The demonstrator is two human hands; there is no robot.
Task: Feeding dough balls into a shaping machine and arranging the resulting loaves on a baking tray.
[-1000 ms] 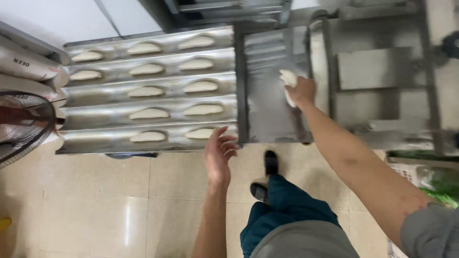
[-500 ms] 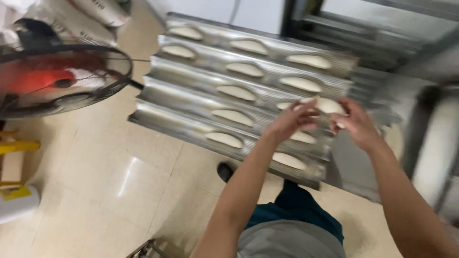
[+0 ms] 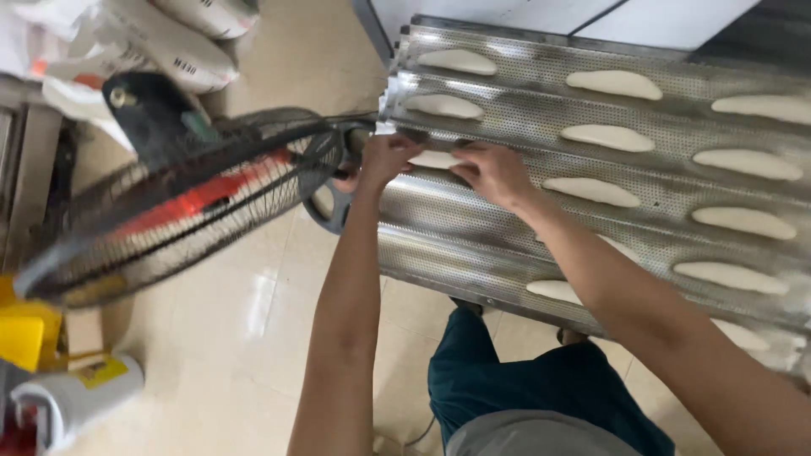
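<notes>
Dough piece [image 3: 435, 159], pale and elongated, lies in the third channel of the perforated metal baking tray [image 3: 473, 228], at the tray's left end. Left hand [image 3: 382, 160] and right hand [image 3: 492, 173] meet over it, one at each end, fingers curled down onto the dough in a light grasp; how firmly they grip cannot be told. Other dough pieces [image 3: 612, 83] rest in rows along the tray's channels, toward the far and right side, each apart from its neighbours. Just left of the tray stands an electric fan [image 3: 182, 207] with a dark wire guard and red blades, its guard close to the left wrist. Sacks [image 3: 182, 51] lie on the floor at far left. A yellow object [image 3: 21, 333] and a white canister [image 3: 72, 401] sit at near left on the tiled floor [image 3: 253, 338].
</notes>
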